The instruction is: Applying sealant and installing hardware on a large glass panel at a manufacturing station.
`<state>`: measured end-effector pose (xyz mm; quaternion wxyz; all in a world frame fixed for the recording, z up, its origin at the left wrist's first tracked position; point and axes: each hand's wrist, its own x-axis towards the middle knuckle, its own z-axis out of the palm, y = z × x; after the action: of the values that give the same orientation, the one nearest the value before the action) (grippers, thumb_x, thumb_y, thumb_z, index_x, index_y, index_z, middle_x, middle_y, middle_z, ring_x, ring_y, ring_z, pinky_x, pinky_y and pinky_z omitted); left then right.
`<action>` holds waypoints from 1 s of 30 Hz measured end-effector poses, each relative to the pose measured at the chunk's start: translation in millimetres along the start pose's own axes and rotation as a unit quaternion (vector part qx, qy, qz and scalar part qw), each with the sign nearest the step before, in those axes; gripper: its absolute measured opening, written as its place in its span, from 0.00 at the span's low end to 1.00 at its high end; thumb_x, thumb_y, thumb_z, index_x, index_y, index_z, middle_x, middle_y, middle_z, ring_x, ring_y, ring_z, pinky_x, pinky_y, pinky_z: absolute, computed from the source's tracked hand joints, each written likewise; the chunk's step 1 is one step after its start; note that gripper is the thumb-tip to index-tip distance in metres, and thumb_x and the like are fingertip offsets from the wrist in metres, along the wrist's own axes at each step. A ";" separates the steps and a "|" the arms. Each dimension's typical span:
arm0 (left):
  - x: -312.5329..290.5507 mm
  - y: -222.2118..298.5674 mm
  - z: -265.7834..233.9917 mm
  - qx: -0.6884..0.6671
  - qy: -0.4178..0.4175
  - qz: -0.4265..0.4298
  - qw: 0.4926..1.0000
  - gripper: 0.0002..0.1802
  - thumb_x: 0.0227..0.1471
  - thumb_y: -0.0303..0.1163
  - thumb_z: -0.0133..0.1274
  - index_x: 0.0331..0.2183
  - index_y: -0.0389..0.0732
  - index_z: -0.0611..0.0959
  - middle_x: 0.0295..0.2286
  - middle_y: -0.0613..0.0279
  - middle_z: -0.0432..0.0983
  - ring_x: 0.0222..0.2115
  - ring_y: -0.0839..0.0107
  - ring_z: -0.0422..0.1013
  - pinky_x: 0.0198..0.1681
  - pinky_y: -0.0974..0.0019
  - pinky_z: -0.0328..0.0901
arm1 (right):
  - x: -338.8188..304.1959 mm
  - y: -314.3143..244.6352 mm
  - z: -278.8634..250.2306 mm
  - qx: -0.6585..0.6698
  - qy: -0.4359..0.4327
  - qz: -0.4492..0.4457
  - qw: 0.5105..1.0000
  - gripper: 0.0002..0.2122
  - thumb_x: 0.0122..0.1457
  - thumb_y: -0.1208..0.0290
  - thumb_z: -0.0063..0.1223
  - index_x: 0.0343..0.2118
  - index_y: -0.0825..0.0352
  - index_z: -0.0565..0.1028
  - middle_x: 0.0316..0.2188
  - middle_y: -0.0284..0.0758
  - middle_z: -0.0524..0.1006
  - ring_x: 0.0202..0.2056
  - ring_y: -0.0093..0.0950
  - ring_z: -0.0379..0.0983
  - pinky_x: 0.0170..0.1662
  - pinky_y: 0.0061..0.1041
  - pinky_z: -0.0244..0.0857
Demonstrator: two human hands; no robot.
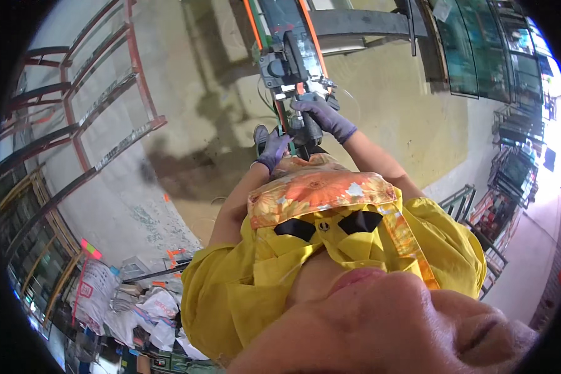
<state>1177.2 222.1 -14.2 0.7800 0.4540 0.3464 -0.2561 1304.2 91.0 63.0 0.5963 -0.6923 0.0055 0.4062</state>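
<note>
Yellowish floor (411,137), reddish rack (75,129) at left, greenish glass panes (458,47) and bright light (558,81) at right.

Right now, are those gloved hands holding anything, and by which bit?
The left hand and right hand are at the near end of the machine; whether either grips it, and where, I can't tell.

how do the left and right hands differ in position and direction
The left hand is nearer the apron, while the right hand is farther forward along the machine. In the picture, the left hand points up and right, the right hand toward the upper left. The left hand is on the machine's left side, the right hand on its right. Both wear purple gloves.
</note>
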 end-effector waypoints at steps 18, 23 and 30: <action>10.3 -25.2 -2.6 -0.008 0.057 0.108 0.993 0.13 0.47 0.30 0.55 0.37 0.45 0.73 0.19 0.69 0.69 0.11 0.79 0.61 0.13 0.74 0.57 | 2.8 5.0 -36.5 -0.347 -0.133 -0.223 0.901 0.11 0.56 0.66 0.40 0.40 0.59 0.72 0.39 0.32 0.73 0.44 0.28 0.66 0.50 0.31 0.50; -21.3 7.6 9.1 -0.038 0.104 0.050 0.993 0.09 0.45 0.36 0.56 0.27 0.41 0.76 0.19 0.71 0.68 0.13 0.80 0.63 0.14 0.75 0.56 | -61.7 -50.5 -76.5 -0.140 -0.070 0.002 0.988 0.11 0.45 0.65 0.58 0.25 0.70 0.75 0.24 0.33 0.73 0.31 0.21 0.70 0.37 0.23 0.64; -5.2 -1.6 -10.4 0.045 0.207 -0.007 0.977 0.13 0.45 0.40 0.57 0.25 0.41 0.76 0.11 0.73 0.61 0.06 0.81 0.57 0.08 0.74 0.51 | -82.7 -13.6 -226.1 0.077 -0.012 0.002 0.997 0.12 0.45 0.66 0.55 0.31 0.69 0.75 0.25 0.33 0.73 0.28 0.22 0.71 0.33 0.22 0.66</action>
<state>1169.5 231.0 -14.6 0.6680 0.5297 0.4916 -0.1773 1381.3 -132.2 111.9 0.6467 -0.6397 0.0312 0.4142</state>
